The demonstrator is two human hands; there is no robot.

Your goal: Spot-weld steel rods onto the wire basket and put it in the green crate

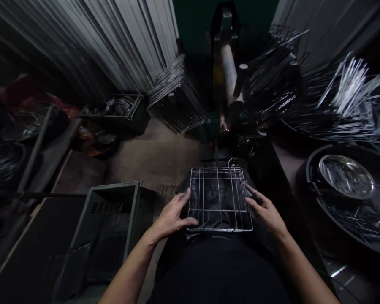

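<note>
A square basket of thin metal wire [219, 210] lies over my lap, in the lower middle of the head view. My left hand [174, 212] grips its left side, with the thumb over the near left corner and the fingers along the side wires. On the opposite side my right hand [266, 211] holds the right edge between thumb and fingers. Beyond the basket stands a machine with a thick pale cylindrical arm [229, 69], whose copper-coloured tip [223, 124] points toward me.
Stacked wire frames [177, 97] hang left of the machine, and more wire pieces [345, 101] pile up at right. A round black tub [313, 185] holds a metal bowl [346, 176] and loose wires. At lower left stands a green plastic crate [133, 215]; another box [139, 114] sits behind.
</note>
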